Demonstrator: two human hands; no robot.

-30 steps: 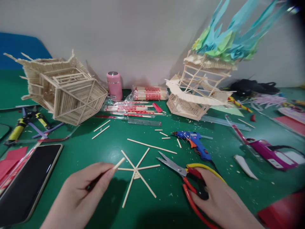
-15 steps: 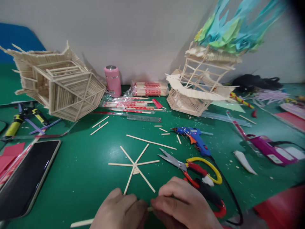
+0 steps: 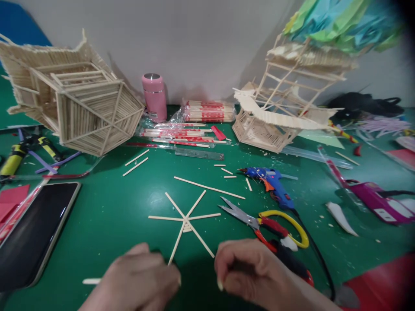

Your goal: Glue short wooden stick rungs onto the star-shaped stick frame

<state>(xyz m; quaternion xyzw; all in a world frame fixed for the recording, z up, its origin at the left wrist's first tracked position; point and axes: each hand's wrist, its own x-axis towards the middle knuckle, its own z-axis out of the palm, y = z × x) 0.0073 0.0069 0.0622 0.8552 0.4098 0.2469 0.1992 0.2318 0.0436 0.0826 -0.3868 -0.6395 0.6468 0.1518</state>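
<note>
My left hand (image 3: 136, 276) is closed around a thin wooden stick (image 3: 91, 281); its pale end sticks out on the left, and a small light tip shows at the fingertips. My right hand (image 3: 256, 272) is curled in a pinch, with a small pale bit at its fingertips, perhaps a short stick piece. Between and beyond the hands lies a star of sticks (image 3: 201, 239) joined at the centre, with short pieces set across one wedge. To its right, scissors (image 3: 241, 214) with red and yellow handles lie with blades slightly apart, near my right hand.
A blue glue gun (image 3: 275, 185) trails a black cable. Behind stand two stick models (image 3: 106, 125), (image 3: 266, 121), a pink flask (image 3: 154, 97) and packs of sticks (image 3: 210, 111). A phone (image 3: 35, 233) lies at left, a purple tool (image 3: 372, 198) at right. Loose sticks (image 3: 209, 187) are scattered about.
My hands have moved apart, from nearly touching over the stick to a clear gap between them. The stick no longer spans between them. The view has shifted slightly.
</note>
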